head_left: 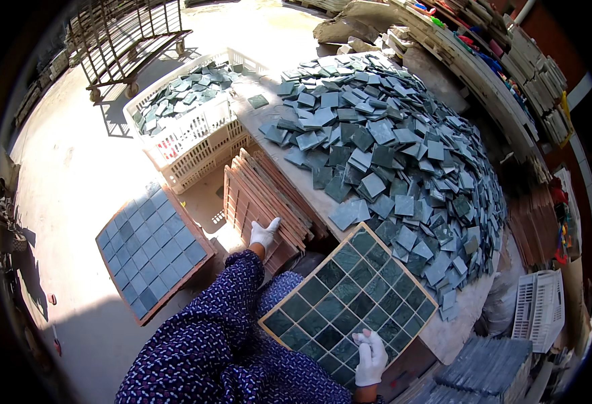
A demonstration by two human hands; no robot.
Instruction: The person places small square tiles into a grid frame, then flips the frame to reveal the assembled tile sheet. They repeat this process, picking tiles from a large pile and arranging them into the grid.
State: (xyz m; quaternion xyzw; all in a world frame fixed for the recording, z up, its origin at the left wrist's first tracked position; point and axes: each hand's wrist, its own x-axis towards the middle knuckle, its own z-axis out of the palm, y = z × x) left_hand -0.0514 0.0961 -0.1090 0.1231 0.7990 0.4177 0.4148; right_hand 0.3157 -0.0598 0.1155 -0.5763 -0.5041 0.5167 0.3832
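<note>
My left hand [265, 236], thumb spread, meets brown trays [240, 200] far-left of the green tile panel [347, 291]; my right hand [371, 358] curls over it; grips unclear.

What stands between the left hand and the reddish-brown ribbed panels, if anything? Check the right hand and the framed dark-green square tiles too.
Nothing visible blocks either. The white-gloved left hand lies against the reddish-brown ribbed panels; the white-gloved right hand is over the framed dark-green square tiles, contact unclear.
</note>
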